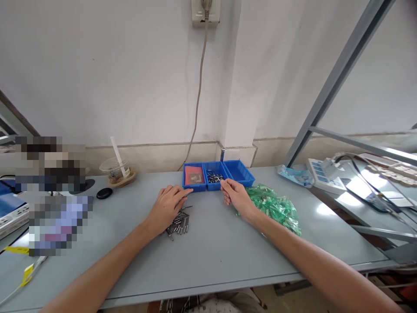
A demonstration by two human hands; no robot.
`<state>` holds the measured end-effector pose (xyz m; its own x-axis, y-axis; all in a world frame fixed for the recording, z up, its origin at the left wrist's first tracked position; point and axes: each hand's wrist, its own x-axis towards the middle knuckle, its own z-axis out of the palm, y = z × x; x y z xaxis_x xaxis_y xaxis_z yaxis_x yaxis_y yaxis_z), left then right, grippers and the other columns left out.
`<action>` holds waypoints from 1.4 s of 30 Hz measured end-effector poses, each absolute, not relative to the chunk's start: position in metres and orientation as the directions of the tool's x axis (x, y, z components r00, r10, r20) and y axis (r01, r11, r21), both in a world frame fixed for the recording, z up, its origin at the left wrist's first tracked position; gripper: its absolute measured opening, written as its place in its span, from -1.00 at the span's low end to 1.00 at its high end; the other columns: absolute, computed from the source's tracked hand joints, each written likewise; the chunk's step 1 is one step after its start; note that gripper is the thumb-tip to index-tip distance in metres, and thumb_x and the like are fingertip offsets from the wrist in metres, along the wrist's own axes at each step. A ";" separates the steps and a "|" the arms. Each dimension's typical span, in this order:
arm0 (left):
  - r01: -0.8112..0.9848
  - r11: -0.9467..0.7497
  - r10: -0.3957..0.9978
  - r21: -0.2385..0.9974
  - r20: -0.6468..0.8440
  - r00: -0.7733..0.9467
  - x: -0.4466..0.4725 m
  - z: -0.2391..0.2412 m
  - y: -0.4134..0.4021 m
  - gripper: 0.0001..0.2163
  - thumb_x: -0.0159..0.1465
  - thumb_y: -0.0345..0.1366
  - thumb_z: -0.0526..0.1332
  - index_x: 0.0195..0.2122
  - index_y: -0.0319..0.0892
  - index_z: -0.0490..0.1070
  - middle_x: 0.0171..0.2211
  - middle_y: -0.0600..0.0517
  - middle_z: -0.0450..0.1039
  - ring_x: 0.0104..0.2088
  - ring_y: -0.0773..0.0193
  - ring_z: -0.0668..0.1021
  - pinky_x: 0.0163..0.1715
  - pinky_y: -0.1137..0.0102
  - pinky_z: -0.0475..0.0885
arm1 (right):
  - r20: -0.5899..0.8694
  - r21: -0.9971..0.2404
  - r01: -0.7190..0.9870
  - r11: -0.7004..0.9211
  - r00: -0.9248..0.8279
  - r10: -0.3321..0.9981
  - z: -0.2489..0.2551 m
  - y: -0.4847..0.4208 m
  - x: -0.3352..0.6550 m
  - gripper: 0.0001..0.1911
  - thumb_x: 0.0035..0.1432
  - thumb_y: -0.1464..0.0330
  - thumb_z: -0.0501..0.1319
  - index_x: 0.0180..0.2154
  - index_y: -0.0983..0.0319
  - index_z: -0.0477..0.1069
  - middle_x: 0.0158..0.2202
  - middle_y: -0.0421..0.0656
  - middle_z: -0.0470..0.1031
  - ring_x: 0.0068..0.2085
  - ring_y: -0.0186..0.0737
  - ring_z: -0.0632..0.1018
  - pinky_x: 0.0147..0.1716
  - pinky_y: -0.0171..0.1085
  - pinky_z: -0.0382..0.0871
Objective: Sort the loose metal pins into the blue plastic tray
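Observation:
My left hand (pixel 167 205) is closed above a loose pile of thin metal pins (pixel 180 224) on the grey table. A slim grey tip, apparently one such pin, pokes out between its thumb and forefinger. Fingertips pinched together, my right hand (pixel 237 196) hovers by the front right corner of the middle blue bin (pixel 213 187); whatever it pinches is hidden or too small to make out. Small metal pieces (pixel 214 176) lie in that bin. The left blue bin (pixel 194 188) holds a reddish packet (pixel 193 171). Nothing shows inside the right blue bin (pixel 239 170).
Crumpled green plastic bags (pixel 275 206) lie beside my right forearm. A plastic cup with a white stick (pixel 119 158) and a black round object (pixel 104 193) are at left. A light-blue packet (pixel 296 175), white power strip (pixel 325 176) and metal frame (pixel 325 93) are at right.

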<state>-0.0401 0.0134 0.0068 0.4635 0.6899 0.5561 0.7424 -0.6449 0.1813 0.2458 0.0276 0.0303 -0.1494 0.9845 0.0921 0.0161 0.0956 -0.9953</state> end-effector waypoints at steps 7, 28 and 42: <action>0.731 -0.639 0.715 0.240 0.536 0.449 -0.040 0.009 0.014 -0.82 0.56 -0.23 0.10 0.02 -0.08 0.48 -0.13 -0.03 0.58 -0.09 0.08 0.53 -0.05 0.18 0.36 | 0.285 -0.936 0.148 0.319 -0.214 0.934 0.035 0.025 0.249 -0.53 0.42 -0.05 0.13 0.13 0.12 0.40 -0.26 -0.19 0.52 -0.43 -0.27 0.43 -0.35 -0.21 0.38; 0.515 -0.772 0.633 0.372 0.526 0.568 -0.019 0.012 -0.017 -0.86 0.55 -0.21 0.18 0.07 -0.03 0.40 -0.12 0.04 0.55 -0.14 0.21 0.54 -0.02 0.29 0.47 | 0.272 -0.735 0.386 0.558 -0.586 0.763 0.034 -0.003 0.229 -0.88 0.40 0.27 0.22 -0.17 0.12 0.53 -0.23 -0.17 0.58 -0.30 -0.17 0.52 -0.30 -0.21 0.36; 0.667 -0.726 0.674 0.169 0.368 0.641 -0.038 0.030 -0.016 -0.60 0.48 0.10 0.18 0.13 -0.07 0.42 0.16 -0.10 0.45 0.10 -0.01 0.50 0.10 0.10 0.38 | 0.370 -0.643 0.437 0.629 -0.542 0.755 0.024 0.013 0.246 -0.76 0.50 0.37 0.09 -0.02 0.13 0.54 -0.10 -0.10 0.53 -0.10 -0.13 0.54 -0.04 -0.16 0.40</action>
